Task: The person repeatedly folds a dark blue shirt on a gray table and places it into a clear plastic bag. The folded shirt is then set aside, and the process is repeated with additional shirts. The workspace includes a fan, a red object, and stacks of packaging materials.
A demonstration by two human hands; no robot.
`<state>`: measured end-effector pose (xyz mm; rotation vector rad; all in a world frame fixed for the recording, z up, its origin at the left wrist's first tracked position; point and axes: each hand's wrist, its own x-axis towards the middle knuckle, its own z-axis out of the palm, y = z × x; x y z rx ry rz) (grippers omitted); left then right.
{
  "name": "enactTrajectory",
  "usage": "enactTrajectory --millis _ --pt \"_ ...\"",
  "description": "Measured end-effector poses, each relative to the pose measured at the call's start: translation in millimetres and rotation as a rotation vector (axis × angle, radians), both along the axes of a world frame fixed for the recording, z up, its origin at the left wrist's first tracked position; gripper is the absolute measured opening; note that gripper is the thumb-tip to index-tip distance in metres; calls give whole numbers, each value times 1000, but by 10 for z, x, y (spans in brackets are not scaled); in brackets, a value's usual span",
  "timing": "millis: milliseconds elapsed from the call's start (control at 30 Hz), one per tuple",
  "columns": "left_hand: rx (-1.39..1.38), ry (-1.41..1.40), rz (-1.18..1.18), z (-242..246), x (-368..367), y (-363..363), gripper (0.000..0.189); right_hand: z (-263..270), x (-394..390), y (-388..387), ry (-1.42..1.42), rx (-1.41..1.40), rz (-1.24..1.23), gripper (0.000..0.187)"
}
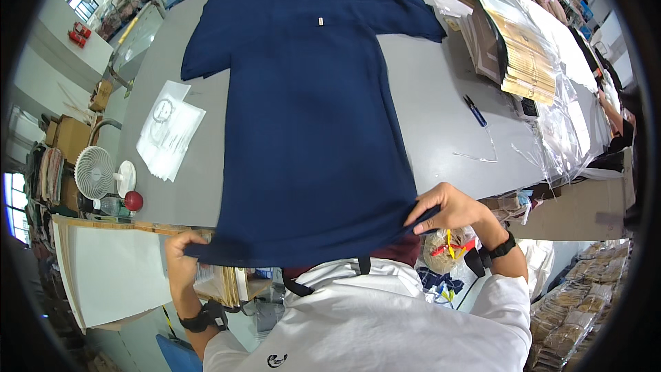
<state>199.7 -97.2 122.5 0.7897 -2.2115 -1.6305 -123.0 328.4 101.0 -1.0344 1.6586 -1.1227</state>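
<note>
A navy blue short-sleeved garment (310,113) lies spread on a grey table (428,88), with its hem drawn over the near edge towards me. A small pale label (320,21) shows near its upper middle. My left hand (184,258) pinches the hem's left corner, and my right hand (448,210) grips the right corner between thumb and fingers. The hem is lifted and stretched between both hands. To the right on the table lie thread snips (475,111) with a dark blue handle, beside a loose clear strip (488,157).
White printed sheets or bags (170,132) lie left of the garment. A small white fan (95,172), a clear bottle (116,206) and a red ball-like object (134,200) stand at the left edge. Stacked cardboard pieces (521,51) and clear plastic (565,129) are at right. Another person's arm (613,113) shows far right.
</note>
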Motion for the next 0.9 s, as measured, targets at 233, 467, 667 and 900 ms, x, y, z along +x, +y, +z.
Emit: enactTrajectory --millis 233,467,667,900 --pt "101 -213 65 -407 -1037 -572 29 -566 -928 -475 -33 102 -226 27" --pt "159 -84 238 -714 -2509 -1336 29 -595 -2063 -1481 294 48 -494 27" --pt "-572 31 68 -1056 -1992 -1108 32 -672 -1446 -1060 902 -20 -555 31" --pt "-731 51 -260 -1072 -895 -706 29 -831 -323 -298 813 -4 -357 33"
